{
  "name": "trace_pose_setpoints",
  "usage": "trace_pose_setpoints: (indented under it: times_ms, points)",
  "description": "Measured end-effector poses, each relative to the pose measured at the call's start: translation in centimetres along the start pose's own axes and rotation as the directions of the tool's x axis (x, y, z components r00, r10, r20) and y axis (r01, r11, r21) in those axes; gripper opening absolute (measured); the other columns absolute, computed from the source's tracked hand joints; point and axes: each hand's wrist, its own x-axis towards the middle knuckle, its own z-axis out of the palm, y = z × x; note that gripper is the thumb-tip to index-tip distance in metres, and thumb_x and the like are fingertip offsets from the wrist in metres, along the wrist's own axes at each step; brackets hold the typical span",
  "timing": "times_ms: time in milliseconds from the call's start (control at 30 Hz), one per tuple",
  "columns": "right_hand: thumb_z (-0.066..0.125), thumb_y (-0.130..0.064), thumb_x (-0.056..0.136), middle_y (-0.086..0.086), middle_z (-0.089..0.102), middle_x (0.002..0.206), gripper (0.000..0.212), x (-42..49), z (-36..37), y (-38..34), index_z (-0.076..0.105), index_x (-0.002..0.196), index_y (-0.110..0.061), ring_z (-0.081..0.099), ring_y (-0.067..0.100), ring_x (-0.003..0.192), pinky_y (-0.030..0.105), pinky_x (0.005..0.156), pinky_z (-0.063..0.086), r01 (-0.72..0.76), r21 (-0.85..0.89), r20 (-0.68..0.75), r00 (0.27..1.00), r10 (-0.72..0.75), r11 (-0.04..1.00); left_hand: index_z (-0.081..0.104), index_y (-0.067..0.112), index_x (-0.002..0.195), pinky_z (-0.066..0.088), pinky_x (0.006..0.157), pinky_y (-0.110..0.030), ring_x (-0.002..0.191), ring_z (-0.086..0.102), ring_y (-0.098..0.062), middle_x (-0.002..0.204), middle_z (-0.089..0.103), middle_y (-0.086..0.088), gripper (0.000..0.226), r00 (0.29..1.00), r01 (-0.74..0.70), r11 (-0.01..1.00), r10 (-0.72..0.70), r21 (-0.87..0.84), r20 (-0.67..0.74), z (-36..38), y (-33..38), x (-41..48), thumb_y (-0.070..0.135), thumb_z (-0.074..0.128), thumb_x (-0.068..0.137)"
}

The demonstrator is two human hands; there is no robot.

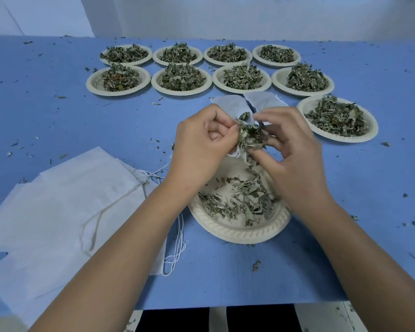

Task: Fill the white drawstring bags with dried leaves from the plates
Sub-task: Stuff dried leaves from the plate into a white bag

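My left hand [201, 142] pinches the mouth of a white drawstring bag [230, 107], which lies away from me toward the far plates. My right hand [290, 149] grips a clump of dried leaves [250, 137] at the bag's opening. Both hands hover above a cream paper plate [237, 232] that holds a thin scatter of leaves. A stack of flat white drawstring bags [65, 207] lies at the left, cords trailing toward the plate.
Several cream plates heaped with dried leaves stand in two rows at the back [181, 79], and one more sits at the right [337, 118]. Leaf crumbs litter the blue tabletop [58, 116]. The table's near edge [225, 305] runs just below the plate.
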Motion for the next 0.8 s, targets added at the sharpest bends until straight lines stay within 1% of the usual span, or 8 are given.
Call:
trace_pose_setpoints:
  times_ms: [133,200,267,400,467,567,633,800]
  points:
    - [0.059,-0.011,0.09,0.0,0.054,0.109,0.023,-0.22,0.02,-0.27,0.059,0.112,-0.006,0.057,0.009,0.102,0.031,0.087,0.052,0.057,-0.045,0.072,0.996,-0.053,0.997,0.058,0.021,0.073,0.046,0.053,-0.026,0.048,0.055,-0.025,0.053,0.06,0.003,0.023,1.0,-0.016,0.999,0.016,0.036,-0.003,0.32,-0.13,-0.1,0.004,0.066,0.086]
    - [0.064,-0.02,0.088,0.002,0.056,0.107,0.028,-0.38,0.13,-0.37,0.061,0.11,-0.002,0.056,0.009,0.101,0.028,0.084,0.051,0.114,-0.078,0.062,0.992,-0.109,0.99,0.056,0.023,0.072,0.042,0.05,-0.021,0.044,0.047,-0.017,0.054,0.056,0.006,0.026,0.999,-0.04,0.998,0.04,0.05,0.011,0.42,-0.17,-0.19,0.002,0.065,0.084]
    - [0.072,-0.015,0.085,0.007,0.06,0.105,0.028,-0.33,0.2,-0.31,0.064,0.106,0.001,0.058,0.011,0.099,0.028,0.083,0.051,0.155,-0.115,0.02,0.988,-0.154,0.981,0.055,0.023,0.072,0.039,0.05,-0.015,0.044,0.044,-0.007,0.055,0.056,0.01,0.027,0.998,-0.054,0.997,0.053,0.06,0.016,0.38,-0.21,-0.2,0.001,0.065,0.084]
    - [0.069,0.007,0.082,0.007,0.063,0.097,0.016,-0.38,0.27,-0.17,0.069,0.097,0.001,0.063,0.016,0.091,0.036,0.074,0.056,0.185,-0.1,-0.093,0.977,-0.195,0.978,0.058,0.013,0.075,0.047,0.054,-0.023,0.049,0.056,-0.025,0.055,0.061,0.007,0.018,0.998,-0.063,0.997,0.062,0.052,0.024,0.35,-0.11,-0.28,0.001,0.065,0.085]
    - [0.068,0.009,0.083,0.002,0.064,0.095,0.016,-0.4,0.28,-0.19,0.071,0.096,0.0,0.064,0.012,0.088,0.032,0.075,0.057,0.167,-0.096,-0.119,0.977,-0.178,0.981,0.059,0.012,0.078,0.049,0.055,-0.023,0.051,0.06,-0.023,0.056,0.063,0.007,0.014,0.997,-0.078,0.997,0.078,0.028,0.023,0.33,-0.04,-0.37,0.003,0.065,0.087]
    - [0.066,0.01,0.082,0.004,0.069,0.089,0.016,-0.33,0.42,-0.07,0.073,0.091,-0.001,0.063,0.01,0.081,0.021,0.075,0.053,0.162,-0.19,-0.091,0.979,-0.182,0.968,0.061,0.012,0.079,0.053,0.057,-0.038,0.055,0.061,-0.035,0.056,0.063,0.002,0.012,0.994,-0.099,0.995,0.099,0.004,0.036,0.43,0.0,-0.53,0.007,0.067,0.089]
    - [0.066,0.011,0.081,0.007,0.071,0.085,0.015,-0.3,0.49,0.0,0.073,0.087,0.0,0.064,0.014,0.076,0.021,0.072,0.051,0.186,-0.241,-0.021,0.98,-0.196,0.953,0.061,0.009,0.08,0.054,0.059,-0.044,0.055,0.058,-0.044,0.053,0.059,0.002,0.011,0.993,-0.102,0.995,0.101,0.003,0.064,0.57,-0.04,-0.57,0.006,0.067,0.089]
    - [0.07,0.001,0.082,0.004,0.058,0.102,0.019,-0.07,-0.07,0.11,0.061,0.098,-0.001,0.057,0.011,0.094,0.027,0.08,0.051,0.122,-0.175,0.06,0.992,-0.113,0.977,0.06,0.017,0.078,0.049,0.054,-0.031,0.055,0.06,-0.035,0.056,0.063,0.006,0.015,0.998,-0.067,0.998,0.067,0.003,-0.002,0.34,0.0,-0.23,0.008,0.067,0.088]
